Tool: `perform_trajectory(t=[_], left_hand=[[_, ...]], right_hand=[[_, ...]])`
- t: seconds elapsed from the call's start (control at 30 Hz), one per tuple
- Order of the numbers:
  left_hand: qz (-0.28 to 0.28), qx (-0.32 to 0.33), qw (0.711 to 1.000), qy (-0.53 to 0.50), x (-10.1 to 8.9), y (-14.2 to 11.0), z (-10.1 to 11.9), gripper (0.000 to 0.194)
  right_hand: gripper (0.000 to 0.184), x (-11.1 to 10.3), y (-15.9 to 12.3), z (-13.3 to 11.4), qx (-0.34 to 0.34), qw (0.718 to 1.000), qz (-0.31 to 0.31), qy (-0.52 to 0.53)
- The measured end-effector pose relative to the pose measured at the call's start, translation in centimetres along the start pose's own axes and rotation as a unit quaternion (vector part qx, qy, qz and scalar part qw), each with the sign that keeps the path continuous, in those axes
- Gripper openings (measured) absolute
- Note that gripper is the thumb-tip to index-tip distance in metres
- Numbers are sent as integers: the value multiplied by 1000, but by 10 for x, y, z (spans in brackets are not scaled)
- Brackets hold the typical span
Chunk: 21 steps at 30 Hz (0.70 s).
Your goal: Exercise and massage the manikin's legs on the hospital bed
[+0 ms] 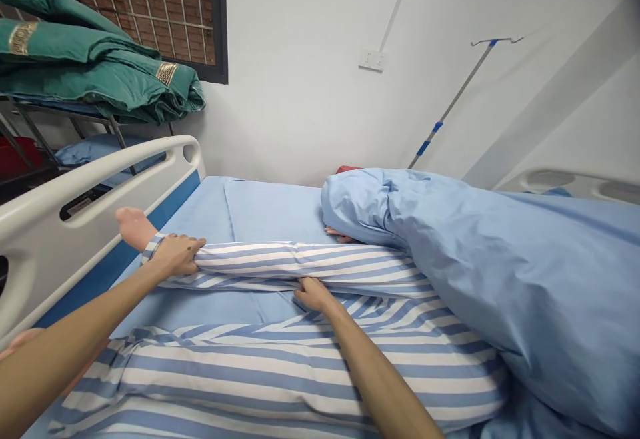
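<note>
A figure in blue-and-white striped pyjamas (pixel 280 366) lies on the bed, its sleeved arm (pixel 300 262) stretched toward the left rail. A pale hand (pixel 133 226) sticks out of the cuff. My left hand (pixel 175 254) is closed on the striped sleeve near the cuff. My right hand (pixel 313 292) pinches the underside of the same sleeve farther along. A blue quilt (pixel 500 272) is bunched over the figure's right part.
The bed has a light blue sheet (pixel 260 212) and a white side rail (pixel 95 186) at left. Folded green blankets (pixel 100 66) lie on a rack behind the rail. A drip pole (pixel 450 109) leans by the white wall.
</note>
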<state>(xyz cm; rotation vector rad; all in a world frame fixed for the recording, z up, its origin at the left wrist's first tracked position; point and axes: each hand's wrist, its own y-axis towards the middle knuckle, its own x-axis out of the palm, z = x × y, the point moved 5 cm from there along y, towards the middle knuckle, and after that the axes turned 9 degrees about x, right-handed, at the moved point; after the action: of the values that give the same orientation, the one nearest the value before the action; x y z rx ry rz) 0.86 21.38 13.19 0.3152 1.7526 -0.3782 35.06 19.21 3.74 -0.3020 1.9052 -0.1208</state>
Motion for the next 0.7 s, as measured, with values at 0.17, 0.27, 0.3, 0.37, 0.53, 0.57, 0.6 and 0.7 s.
perform_trajectory(t=[0.17, 0.27, 0.3, 0.37, 0.53, 0.57, 0.6, 0.7], left_hand=[[-4, 6, 1000, -2, 4, 1, 0, 48], [-6, 8, 1000, 8, 11, -2, 2, 50], [-6, 5, 1000, 8, 14, -3, 3, 51], [-9, -1, 1000, 2, 19, -4, 4, 51], [-16, -6, 1000, -7, 23, -6, 5, 51], [-16, -5, 1000, -5, 24, -6, 5, 52], [-17, -3, 1000, -4, 24, -6, 5, 52], [-22, -1, 1000, -5, 30, -7, 5, 52]], right_hand=[[23, -6, -3, -6, -24, 1000, -18, 9], [23, -5, -2, -7, -35, 999, -28, 23], [23, -4, -2, -7, -36, 999, -32, 25], [22, 0, -1, -5, -31, 998, -44, 25], [21, 7, -1, -3, -21, 995, -91, 40], [20, 7, -1, -3, -18, 994, -98, 44], [20, 7, -2, -3, -17, 993, -103, 47], [20, 7, -2, -4, -15, 993, -108, 48]])
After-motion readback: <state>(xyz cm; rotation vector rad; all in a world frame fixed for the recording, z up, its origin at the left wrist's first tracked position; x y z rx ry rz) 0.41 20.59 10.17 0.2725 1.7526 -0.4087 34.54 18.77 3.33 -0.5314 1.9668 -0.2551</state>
